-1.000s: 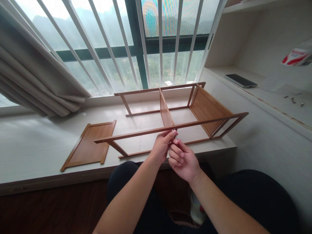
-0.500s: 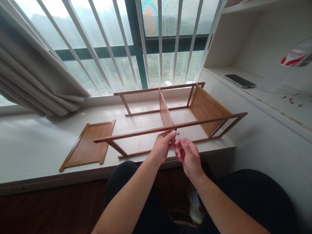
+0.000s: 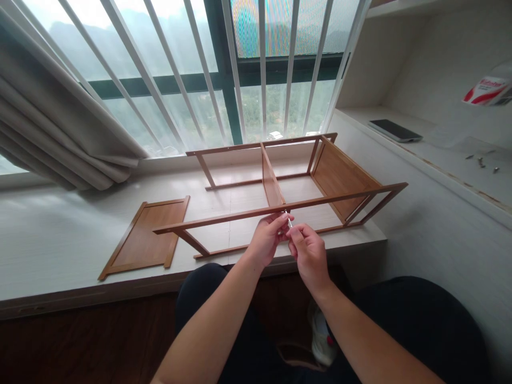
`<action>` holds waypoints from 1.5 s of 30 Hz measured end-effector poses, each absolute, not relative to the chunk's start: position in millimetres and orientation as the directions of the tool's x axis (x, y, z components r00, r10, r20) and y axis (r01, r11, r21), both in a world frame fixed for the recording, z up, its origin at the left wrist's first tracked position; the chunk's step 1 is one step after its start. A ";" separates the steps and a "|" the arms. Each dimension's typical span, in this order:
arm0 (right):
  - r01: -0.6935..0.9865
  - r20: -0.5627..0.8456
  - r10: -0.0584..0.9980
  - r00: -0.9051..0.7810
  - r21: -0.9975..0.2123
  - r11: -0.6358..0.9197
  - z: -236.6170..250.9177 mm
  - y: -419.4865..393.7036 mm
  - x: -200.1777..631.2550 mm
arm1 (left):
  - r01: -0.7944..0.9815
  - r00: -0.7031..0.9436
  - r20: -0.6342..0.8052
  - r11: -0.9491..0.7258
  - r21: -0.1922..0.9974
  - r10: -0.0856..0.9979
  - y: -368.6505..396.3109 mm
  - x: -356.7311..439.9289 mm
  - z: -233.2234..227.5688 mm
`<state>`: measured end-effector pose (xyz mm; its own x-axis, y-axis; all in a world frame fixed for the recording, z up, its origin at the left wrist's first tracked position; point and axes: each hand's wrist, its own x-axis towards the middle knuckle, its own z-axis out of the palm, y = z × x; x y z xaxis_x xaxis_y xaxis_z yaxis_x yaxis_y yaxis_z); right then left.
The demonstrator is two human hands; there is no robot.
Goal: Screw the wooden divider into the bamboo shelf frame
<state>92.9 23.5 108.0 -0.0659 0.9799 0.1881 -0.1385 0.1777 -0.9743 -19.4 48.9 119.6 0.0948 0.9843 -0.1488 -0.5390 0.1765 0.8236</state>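
Observation:
A wooden frame lies on its side, with a middle shelf panel and an end panel between its rails. Just below the near rail, where the middle panel meets it, my left hand is closed in a pinch about the upper end of a thin metal rod, which looks like a hex key. My right hand pinches the rod's lower end between thumb and fingers. The rod's tip is hidden by my left fingers.
A loose wooden panel lies left on the white window ledge. To the right, a shelf bears a phone, several small screws and a bottle with a red-and-white label. A grey curtain hangs at the left.
My right hand has turned a little and moved up and left along the rod, so less of it shows. My left hand and the wooden frame stay in place.

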 end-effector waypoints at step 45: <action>-0.703 -0.113 0.831 -0.544 -0.478 -0.526 109.4 22.0 86.7 | -0.479 0.039 -0.244 0.233 0.846 0.969 44.5 -19.2 129.3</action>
